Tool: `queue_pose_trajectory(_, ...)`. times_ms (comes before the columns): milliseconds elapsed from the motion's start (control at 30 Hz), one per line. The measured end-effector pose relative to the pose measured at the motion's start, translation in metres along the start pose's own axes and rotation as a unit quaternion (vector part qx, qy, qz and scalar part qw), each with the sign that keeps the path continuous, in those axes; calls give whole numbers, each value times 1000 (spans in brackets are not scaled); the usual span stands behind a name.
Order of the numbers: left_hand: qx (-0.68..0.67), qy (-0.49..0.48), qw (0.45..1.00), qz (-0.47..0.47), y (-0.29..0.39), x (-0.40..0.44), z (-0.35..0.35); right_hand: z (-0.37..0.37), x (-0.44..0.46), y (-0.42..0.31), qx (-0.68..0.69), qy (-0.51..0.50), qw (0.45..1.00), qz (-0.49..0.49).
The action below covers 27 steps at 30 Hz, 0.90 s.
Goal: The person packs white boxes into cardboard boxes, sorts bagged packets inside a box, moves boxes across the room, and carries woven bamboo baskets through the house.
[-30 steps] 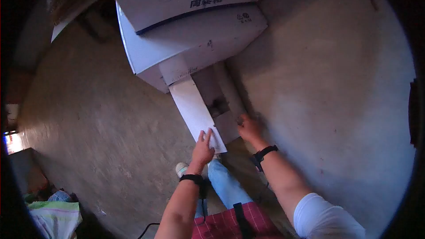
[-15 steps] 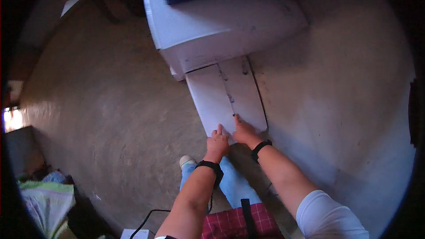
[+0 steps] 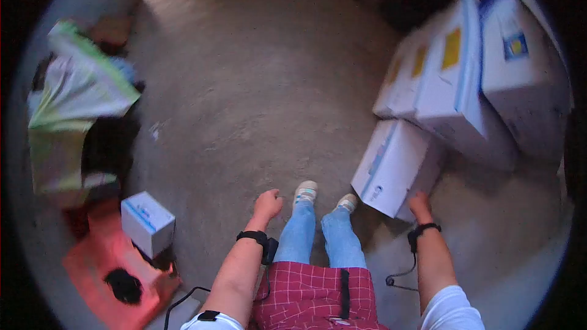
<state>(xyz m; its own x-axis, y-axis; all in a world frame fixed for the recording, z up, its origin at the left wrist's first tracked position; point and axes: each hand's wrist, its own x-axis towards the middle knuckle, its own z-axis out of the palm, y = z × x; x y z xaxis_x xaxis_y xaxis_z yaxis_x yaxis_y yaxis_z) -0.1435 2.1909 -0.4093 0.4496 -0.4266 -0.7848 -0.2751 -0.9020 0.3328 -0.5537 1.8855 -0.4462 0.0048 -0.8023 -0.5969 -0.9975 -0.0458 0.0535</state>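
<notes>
- Hanging nr the camera, 1 dark-red cloth apron w/ pale check lines (image 3: pixel 293 293) is seen, crossed by 1 black strap (image 3: pixel 345 293); beyond it, 2 light-blue denim trouser legs (image 3: pixel 298 232) & 2 pale shoes (image 3: pixel 306 192) are shown.
- L hand (image 3: pixel 268 205): held apart from all boxes, over grey concrete floor (image 3: pixel 257 98); fingers part-curled, nothing seen gripped.
- R hand (image 3: pixel 420 206): set at the near lower edge of 1 white cardboard box w/ blue stripe (image 3: pixel 394 171); whether it's grasped or only touched can't be told, fingers being blurred & part hidden.
- That box: located R of the shoes, seemingly on the floor, just before other boxes.
- Step (judged): box being attended to by R hand only. Next move (judged): for any shift of it, a surer hold w/ both hands would be called for.
- L side: 1 orange-red plastic-looking sheet (image 3: pixel 92 263) w/ 1 black item (image 3: pixel 124 286); 1 small white box w/ blue print (image 3: pixel 148 220) just beside; 1 green-&-white cloth (image 3: pixel 92 85) farther off.
- R side, far: white boxes w/ yellow labels (image 3: pixel 440 107), approx. 2–3, exact no. unclear b/c of blur; 3 yellow patches counted. 1 tall white box w/ blue label (image 3: pixel 520 79) is seen beside them.
</notes>
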Motion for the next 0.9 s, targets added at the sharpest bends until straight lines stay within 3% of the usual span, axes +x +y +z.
queue_pose_trajectory(33,-28,51,998,-3,-23,-11,-15,-1,0,-7,34,11,999,-16)
queue_pose_trajectory(100,-74,89,993,-34,-47,-35,-32,-51,-30,-57,91,-97,991,-1)
queue_pose_trajectory(200,-151,144,975,-74,-78,-71,-37,-18,-14,-67,103,-46,985,-133)
queue_pose_trajectory(267,-203,175,959,-95,-104,-96,-19,-32,-48,-107,167,-154,964,-135)
queue_pose_trajectory(333,-328,131,930,-100,-123,-118,2,-32,-70,-141,120,-206,951,-196)
queue_pose_trajectory(367,-355,111,921,-113,-118,-143,-4,-41,-92,-164,118,-231,950,-176)
queue_pose_trajectory(467,-437,70,878,-180,-130,-193,18,-47,-117,-208,186,-317,910,-194)
queue_pose_trajectory(600,-421,171,868,-201,-178,-258,34,-59,-160,-276,139,-355,887,-259)
queue_pose_trajectory(633,-521,191,804,-215,-179,-288,25,-62,-168,-286,92,-352,890,-275)
queue_pose_trajectory(667,-614,207,729,-220,-185,-311,19,-57,-161,-295,146,-418,865,-238)
queue_pose_trajectory(700,-653,240,688,-207,-206,-323,34,-48,-155,-304,136,-414,864,-252)
queue_pose_trajectory(767,-707,295,604,-220,-233,-354,39,-30,-150,-334,-8,-382,873,-303)
queue_pose_trajectory(800,-716,319,567,-254,-247,-367,45,-27,-158,-355,-78,-362,870,-325)
queue_pose_trajectory(900,-751,312,518,-264,-289,-401,83,-41,-259,-417,-87,-324,874,-352)
